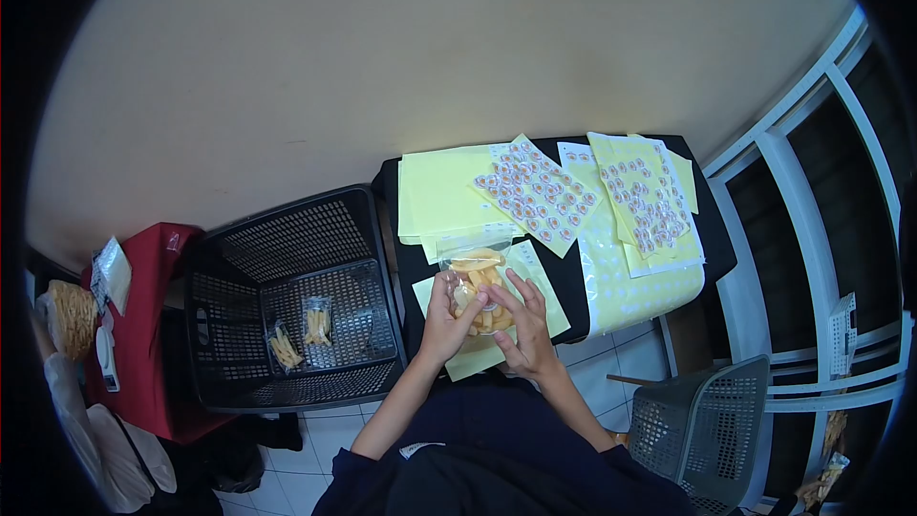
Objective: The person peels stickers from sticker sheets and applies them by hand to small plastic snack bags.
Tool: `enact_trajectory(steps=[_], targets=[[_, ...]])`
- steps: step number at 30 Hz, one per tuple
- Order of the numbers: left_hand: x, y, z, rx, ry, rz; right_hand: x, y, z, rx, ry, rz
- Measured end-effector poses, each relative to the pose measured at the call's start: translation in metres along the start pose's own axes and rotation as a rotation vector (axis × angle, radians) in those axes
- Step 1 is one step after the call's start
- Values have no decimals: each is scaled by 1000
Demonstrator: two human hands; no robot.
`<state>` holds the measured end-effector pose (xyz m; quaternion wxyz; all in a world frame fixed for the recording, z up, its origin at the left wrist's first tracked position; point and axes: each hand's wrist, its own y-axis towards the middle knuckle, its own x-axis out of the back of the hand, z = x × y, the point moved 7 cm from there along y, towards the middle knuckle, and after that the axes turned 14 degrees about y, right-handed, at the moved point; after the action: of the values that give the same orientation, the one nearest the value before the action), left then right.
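A clear plastic bag of pale yellow snack sticks (479, 268) is in front of me, above the black-covered table. My left hand (449, 322) grips its left side, with the thumb across the front. Against the bag's right side lies my right hand (525, 320), its fingers spread and its thumb side touching the plastic near the left thumb. What lies under the fingertips is too small to make out. Beneath the bag is a yellow sheet (543, 285). Just beyond, a sheet of round stickers (537, 193) lies at an angle.
More sticker sheets (645, 205) and a yellow backing sheet (621, 301) cover the table's right part. To the left stands a black basket (287, 272) holding two snack bags (317, 323). A red-covered table (143, 325) is farther left; a grey plastic chair (712, 430) stands at right.
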<state>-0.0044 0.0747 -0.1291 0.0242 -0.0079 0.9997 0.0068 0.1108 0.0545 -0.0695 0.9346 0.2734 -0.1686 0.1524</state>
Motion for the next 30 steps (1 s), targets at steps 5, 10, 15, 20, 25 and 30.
enact_trajectory(steps=[5, 10, 15, 20, 25, 30], targets=[[-5, -4, -10, -54, 143, -16, 16, 6, 4, -72, 215, -223], [-14, -12, -34, -151, 182, -28, 26, 21, 42, 152, -3, -531], [-18, -21, -62, -337, 315, -66, 13, 30, 66, 354, -163, -527], [-19, -28, -77, -495, 520, -113, 11, 29, 78, 371, -209, -534], [-21, -29, -65, -532, 435, -99, 10, 27, 83, 362, -212, -551], [-20, -34, -81, -671, 549, -192, 9, 28, 86, 341, -217, -543]])
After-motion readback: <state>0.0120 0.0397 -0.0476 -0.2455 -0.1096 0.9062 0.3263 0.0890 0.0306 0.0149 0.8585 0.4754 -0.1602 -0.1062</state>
